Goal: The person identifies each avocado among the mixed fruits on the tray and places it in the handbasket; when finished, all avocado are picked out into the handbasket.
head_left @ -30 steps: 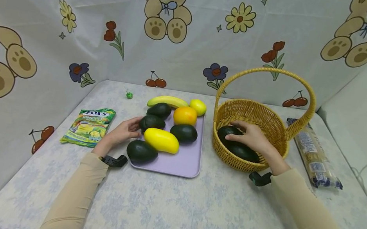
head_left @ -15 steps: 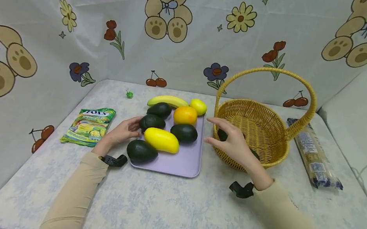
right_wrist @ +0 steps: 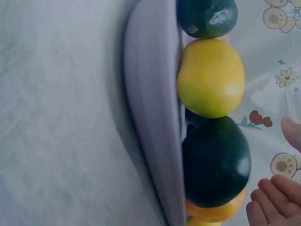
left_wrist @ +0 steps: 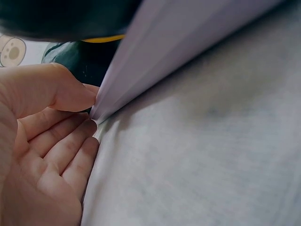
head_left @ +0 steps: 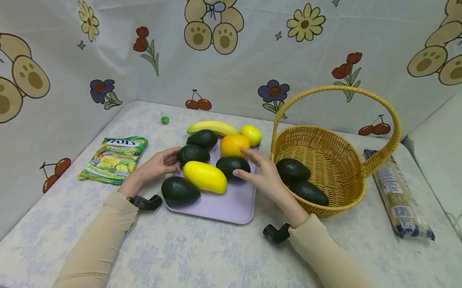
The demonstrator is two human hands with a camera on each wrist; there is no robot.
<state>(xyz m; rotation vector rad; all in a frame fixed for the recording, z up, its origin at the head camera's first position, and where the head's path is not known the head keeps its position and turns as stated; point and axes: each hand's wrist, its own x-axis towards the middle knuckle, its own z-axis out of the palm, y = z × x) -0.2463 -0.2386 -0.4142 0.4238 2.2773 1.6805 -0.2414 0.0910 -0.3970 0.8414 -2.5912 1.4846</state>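
On the lilac tray (head_left: 241, 210) lie several dark green avocados, an orange (head_left: 231, 145), a long yellow fruit (head_left: 205, 177), a lemon (head_left: 251, 135) and a banana (head_left: 213, 128). My left hand (head_left: 157, 167) pinches the tray's left rim, thumb on top and fingers below, as the left wrist view shows. Over the tray's right edge, my right hand (head_left: 268, 178) reaches with thumb and fingers spread around an avocado (head_left: 227, 167); the right wrist view shows a gap between this hand and the fruit. Two more avocados (head_left: 293, 169) lie in the wicker basket (head_left: 354, 200).
The basket's tall handle (head_left: 342, 87) arches above it. A green candy bag (head_left: 115, 159) lies left of the tray, and a long clear packet (head_left: 400, 196) lies right of the basket. Behind the table (head_left: 194, 268) hangs a bear-print cloth (head_left: 240, 80).
My right hand has let go of an avocado in the basket and moved left, out over the tray's right side. My left hand has stayed at the tray rim.
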